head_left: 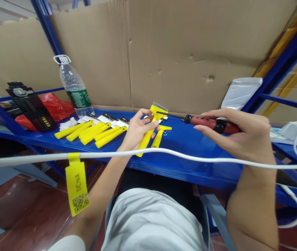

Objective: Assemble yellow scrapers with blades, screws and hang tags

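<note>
Yellow scraper (145, 140) held in left hand (137, 128); right hand (250, 130) grasping red screwdriver (203, 122), tip at scraper's head. Yellow handles (95, 134) lying on blue table (195, 144).

Here on the blue metal table (195, 143), the black flask (36, 108) stands far left, the crumpled red plastic bag (58, 104) behind it, the clear plastic bottle (71, 82) to their right, and the tall brown cardboard sheet (169, 52) backing everything! Before the bottle, yellow tubular handles (94, 133) lie in a row; right of them, the left hand (138, 129) has a yellow plastic scraper (144, 141), and further right comes the right hand (245, 129), its red-and-black screwdriver (203, 122) pointing left to the scraper's head!
</note>
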### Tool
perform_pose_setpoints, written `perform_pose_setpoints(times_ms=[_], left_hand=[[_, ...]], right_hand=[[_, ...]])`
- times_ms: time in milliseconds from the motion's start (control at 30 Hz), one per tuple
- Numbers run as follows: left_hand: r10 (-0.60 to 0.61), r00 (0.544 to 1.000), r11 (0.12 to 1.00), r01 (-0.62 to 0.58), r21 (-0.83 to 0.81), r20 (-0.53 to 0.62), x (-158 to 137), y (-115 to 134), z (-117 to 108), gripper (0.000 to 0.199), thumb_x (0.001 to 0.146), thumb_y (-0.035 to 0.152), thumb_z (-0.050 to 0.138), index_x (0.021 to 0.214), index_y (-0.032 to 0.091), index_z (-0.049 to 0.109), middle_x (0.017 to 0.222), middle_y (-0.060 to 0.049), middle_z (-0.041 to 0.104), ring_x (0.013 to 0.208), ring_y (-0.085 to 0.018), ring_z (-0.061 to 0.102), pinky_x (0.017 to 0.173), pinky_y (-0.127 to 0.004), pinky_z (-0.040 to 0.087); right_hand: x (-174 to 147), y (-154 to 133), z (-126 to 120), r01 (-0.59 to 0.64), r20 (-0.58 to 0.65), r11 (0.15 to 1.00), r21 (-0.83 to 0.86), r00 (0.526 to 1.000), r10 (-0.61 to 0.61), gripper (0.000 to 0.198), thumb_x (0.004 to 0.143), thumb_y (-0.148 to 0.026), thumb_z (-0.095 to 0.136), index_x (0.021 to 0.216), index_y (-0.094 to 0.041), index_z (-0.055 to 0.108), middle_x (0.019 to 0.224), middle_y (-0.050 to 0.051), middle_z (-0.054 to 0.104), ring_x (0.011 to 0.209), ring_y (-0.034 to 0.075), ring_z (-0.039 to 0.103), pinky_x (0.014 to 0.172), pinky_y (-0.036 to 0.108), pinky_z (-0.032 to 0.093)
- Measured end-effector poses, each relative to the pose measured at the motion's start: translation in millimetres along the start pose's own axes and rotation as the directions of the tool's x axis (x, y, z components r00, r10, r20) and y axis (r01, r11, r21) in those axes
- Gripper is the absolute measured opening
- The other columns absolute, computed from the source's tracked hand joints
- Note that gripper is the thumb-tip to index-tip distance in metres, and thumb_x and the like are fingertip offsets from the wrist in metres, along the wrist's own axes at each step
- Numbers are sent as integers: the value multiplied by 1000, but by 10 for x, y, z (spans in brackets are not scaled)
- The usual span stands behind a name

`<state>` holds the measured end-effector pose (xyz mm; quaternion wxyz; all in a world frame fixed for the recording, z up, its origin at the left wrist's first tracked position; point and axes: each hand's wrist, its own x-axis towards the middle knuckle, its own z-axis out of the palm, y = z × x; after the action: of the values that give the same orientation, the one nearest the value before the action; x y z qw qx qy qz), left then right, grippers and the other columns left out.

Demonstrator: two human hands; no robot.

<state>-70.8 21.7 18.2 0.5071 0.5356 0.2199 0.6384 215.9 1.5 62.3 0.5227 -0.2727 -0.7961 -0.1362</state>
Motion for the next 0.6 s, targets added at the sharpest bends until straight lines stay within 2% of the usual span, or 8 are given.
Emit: perform_pose_setpoints(times_ms=[100,167,233,300,433,500,600], left_hand=[[1,1000,1000,-1,7,-3,4,-6,2,53,80,23,98,112,25,56,101,-3,75,76,-14,73,51,-20,50],[3,1000,1000,-3,11,-3,6,-10,4,52,80,23,98,112,25,57,101,-3,75,75,-14,73,50,-20,49],[5,1000,1000,-5,11,-1,7,-11,6,51,80,23,97,112,25,57,101,-3,75,75,-14,73,50,-20,49],[10,1000,1000,-10,8,2,4,-9,7,50,81,22,97,112,25,57,101,-3,76,75,-14,73,50,-20,50],[12,1000,1000,-12,8,5,-2,-5,7,52,81,21,97,113,25,56,102,-3,76,76,-15,73,50,-20,50],[10,1000,1000,-10,16,2,-3,-5,7,52,81,22,97,113,25,56,102,-3,76,76,-15,74,50,-20,50],[10,1000,1000,-10,26,3,-3,-9,5,52,81,24,97,113,25,56,102,-3,75,76,-14,74,51,-20,49]], right_hand=[[7,26,16,-10,14,997,71,1000,9,41,84,-43,99,118,-30,80,112,7,85,95,29,81,80,42,65],[12,27,21,-8,42,993,120,999,3,40,86,-41,97,120,-31,78,119,9,82,104,31,80,82,44,65],[12,15,17,4,44,992,127,999,-10,33,88,-37,94,116,-31,78,115,8,82,99,30,79,78,44,63],[7,1,7,18,17,995,99,1000,-20,26,88,-34,95,109,-31,79,102,5,82,85,26,77,70,41,58],[-2,4,-10,6,14,1000,24,1000,-6,26,87,-39,96,108,-32,83,92,3,83,71,23,72,61,38,53],[1,23,-6,4,38,1000,29,999,-5,29,88,-41,96,112,-32,83,97,4,85,75,24,75,66,40,56],[12,46,15,26,38,996,87,999,-29,37,86,-41,97,117,-32,79,112,7,84,94,30,79,78,45,63]])
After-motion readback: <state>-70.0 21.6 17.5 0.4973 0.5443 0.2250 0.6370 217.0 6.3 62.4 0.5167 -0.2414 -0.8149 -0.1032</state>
